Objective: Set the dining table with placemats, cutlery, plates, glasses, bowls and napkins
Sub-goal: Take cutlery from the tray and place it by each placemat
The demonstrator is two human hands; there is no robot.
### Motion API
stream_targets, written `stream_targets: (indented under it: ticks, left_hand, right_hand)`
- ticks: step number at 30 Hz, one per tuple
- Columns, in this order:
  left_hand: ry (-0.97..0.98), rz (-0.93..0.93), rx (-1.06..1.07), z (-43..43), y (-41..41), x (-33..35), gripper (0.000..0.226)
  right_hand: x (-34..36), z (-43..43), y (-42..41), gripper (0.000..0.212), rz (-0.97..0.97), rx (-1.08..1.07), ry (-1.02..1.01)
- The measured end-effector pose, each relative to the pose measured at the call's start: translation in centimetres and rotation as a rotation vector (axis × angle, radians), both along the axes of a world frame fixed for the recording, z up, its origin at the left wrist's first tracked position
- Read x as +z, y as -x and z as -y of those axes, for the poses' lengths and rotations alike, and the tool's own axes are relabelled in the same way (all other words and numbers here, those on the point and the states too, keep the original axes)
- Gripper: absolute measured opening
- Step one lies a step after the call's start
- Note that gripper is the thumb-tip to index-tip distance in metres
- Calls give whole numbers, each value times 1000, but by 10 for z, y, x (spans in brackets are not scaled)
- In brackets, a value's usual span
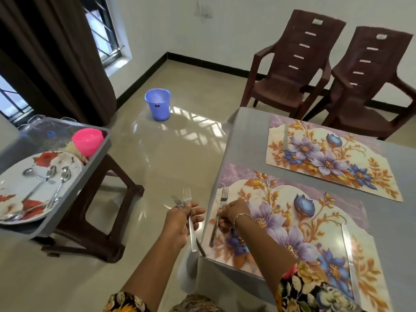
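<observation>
Two floral placemats lie on the grey table [249, 136]: a near placemat [304, 221] and a far placemat [326, 154]. My right hand [234, 212] pinches a fork [219, 212] that lies along the near placemat's left edge, tines pointing away. My left hand [180, 221] grips two more forks [191, 221] just off the table's left edge, tines up. A knife [347, 251] lies on the near placemat's right side, and another knife [285, 137] on the far placemat's left side.
To the left, a grey tub [99, 152] on a brown stool [101, 199] holds flowered plates [13, 183], spoons [56, 183] and a pink bowl [87, 140]. A blue bucket [157, 104] stands on the floor. Two brown plastic chairs [292, 70] stand behind the table.
</observation>
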State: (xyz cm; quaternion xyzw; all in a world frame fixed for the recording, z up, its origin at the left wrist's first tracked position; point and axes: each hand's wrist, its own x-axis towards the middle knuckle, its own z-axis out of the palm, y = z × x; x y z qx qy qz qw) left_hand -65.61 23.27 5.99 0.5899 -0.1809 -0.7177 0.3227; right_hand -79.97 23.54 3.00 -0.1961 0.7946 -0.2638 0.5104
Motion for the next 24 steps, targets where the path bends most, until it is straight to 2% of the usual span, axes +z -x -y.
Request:
stream_targets:
  ticks: [10, 13, 15, 17, 21, 24]
  left_hand:
    - [-11, 14, -44, 0, -3, -1, 22]
    - [-11, 27, -65, -3, 1, -1, 22]
    - [-16, 24, -71, -6, 4, -1, 21]
    - [-21, 4, -69, -9, 9, 3, 21]
    - [-19, -41, -90, -15, 27, 5, 24]
    - [-20, -84, -128, -24, 53, 9, 24]
  right_hand:
    - [-12, 5, -2, 23, -222, 140, -9]
    - [-20, 8, 3, 10, -281, 228, -14]
    - [-21, 9, 4, 14, -294, 276, -16]
    - [-12, 6, 6, 13, -267, 287, -15]
    - [9, -9, 18, 30, 25, 117, 104]
    - [24, -34, 37, 29, 104, 55, 234]
